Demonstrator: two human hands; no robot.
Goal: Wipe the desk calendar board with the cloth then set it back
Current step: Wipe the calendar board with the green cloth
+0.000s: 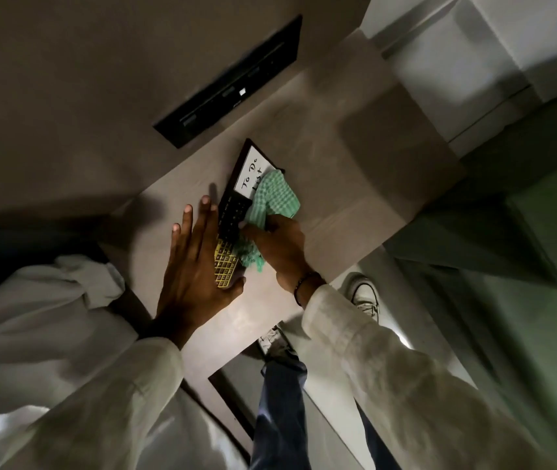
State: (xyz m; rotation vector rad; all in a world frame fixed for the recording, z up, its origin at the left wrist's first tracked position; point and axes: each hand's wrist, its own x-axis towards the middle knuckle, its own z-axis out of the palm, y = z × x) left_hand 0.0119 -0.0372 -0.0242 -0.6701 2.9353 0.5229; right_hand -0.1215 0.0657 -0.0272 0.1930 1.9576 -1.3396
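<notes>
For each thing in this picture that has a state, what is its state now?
Black desk calendar board: lying flat on the desk, partly covered by the cloth.
Green checked cloth: bunched, pressed on the board.
Right hand: gripping the cloth.
Left hand: open, flat, steadying the board's near end.
Pale wooden desk: bears the board.

Calendar board [236, 198] flat on desk [338, 184], cloth [270, 201] on it, wall panel [229, 86] behind
</notes>
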